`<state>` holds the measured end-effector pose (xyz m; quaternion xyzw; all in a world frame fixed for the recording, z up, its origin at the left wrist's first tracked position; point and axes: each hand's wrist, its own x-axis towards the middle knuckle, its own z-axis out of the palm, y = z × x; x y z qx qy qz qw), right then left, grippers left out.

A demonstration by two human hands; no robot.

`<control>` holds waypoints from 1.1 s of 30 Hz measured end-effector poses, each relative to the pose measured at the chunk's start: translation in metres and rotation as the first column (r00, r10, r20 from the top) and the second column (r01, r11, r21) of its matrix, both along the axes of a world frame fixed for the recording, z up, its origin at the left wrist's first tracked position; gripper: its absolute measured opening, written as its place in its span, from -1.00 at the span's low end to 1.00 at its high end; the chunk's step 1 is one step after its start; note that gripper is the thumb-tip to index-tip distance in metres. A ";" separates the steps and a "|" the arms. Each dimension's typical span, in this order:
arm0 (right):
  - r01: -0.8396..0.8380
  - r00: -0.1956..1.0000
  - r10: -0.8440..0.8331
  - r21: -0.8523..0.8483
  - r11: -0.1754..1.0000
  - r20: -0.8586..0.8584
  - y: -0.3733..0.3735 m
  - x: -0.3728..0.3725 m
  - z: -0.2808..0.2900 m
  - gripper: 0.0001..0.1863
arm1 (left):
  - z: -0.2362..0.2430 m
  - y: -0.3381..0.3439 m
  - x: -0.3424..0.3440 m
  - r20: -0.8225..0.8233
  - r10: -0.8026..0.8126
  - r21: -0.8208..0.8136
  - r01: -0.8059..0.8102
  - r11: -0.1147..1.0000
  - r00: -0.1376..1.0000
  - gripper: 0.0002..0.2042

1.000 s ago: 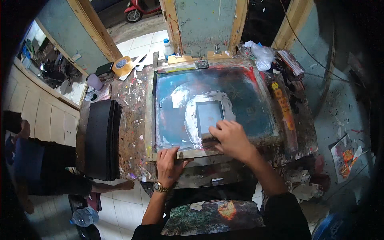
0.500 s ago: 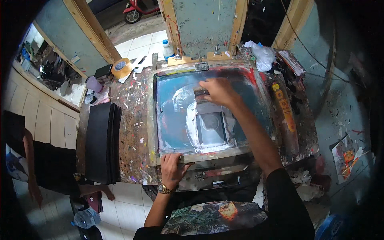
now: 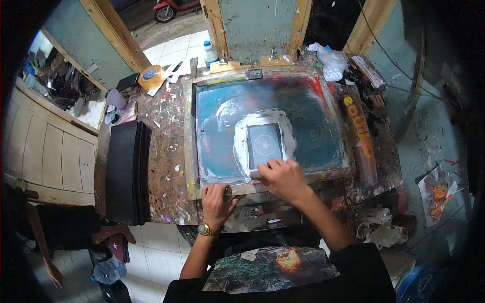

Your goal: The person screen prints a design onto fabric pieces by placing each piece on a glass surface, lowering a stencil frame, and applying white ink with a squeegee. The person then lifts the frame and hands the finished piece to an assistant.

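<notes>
A blue printing screen [image 3: 318, 136] in a paint-smeared wooden frame lies on the worktable [image 3: 166, 166]. Thick white ink [image 3: 284, 129] surrounds a grey rectangle with a star in a circle [image 3: 265, 145]. My right hand [image 3: 285, 179] is closed on a squeegee [image 3: 253, 173] at the near end of that rectangle, partly covering it. My left hand [image 3: 216, 204], below a wristwatch, is closed on the frame's near edge at the left.
A stack of black sheets [image 3: 120, 171] lies left of the screen. Tape roll [image 3: 154, 76], bottle [image 3: 209, 53] and plastic bag [image 3: 328, 65] stand at the back; a painted strip [image 3: 356, 129] lies right. A co-worker's arm [image 3: 43, 242] and water jug [image 3: 108, 271] are at lower left.
My right hand moved to the far part of the screen, then back toward me with the squeegee. The circled star now shows plainly. The co-worker's arm hangs lower at left.
</notes>
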<state>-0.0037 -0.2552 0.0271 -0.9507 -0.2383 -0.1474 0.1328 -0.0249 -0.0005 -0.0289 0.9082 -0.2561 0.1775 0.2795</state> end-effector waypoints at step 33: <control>0.000 0.930 0.077 -0.209 0.978 0.358 -0.051 0.212 0.349 0.35 | -0.033 -0.091 0.274 -0.137 0.060 0.247 -0.024 0.969 0.989 -0.15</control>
